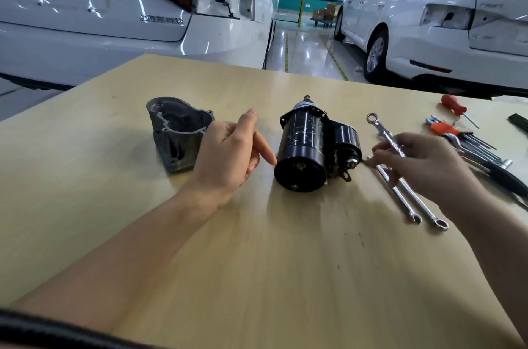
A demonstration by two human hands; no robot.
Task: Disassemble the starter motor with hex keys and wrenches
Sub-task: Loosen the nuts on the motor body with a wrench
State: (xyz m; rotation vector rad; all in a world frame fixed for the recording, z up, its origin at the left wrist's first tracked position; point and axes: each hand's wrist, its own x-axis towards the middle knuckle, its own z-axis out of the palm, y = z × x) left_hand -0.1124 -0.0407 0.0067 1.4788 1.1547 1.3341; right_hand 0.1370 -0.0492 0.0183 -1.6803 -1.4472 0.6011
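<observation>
Fingers of your right hand (423, 166) pinch a wrench (385, 134); your left hand (228, 157) hangs loose, empty. Motor (308, 148) lies mid-table (257, 263), nearer the far edge: likely heavy, rigid, apt to roll. Steady its smooth black barrel, not the terminals.

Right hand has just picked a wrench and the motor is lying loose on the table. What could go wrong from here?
1. The black starter motor lies on its round side with nothing clamping it; the left hand is open beside it, not gripping, so wrench torque may roll it.
2. The right hand holds one wrench directly above two more wrenches; it might knock them.
3. The terminal nut looks small, so the wrench may not fit and could slip.
</observation>
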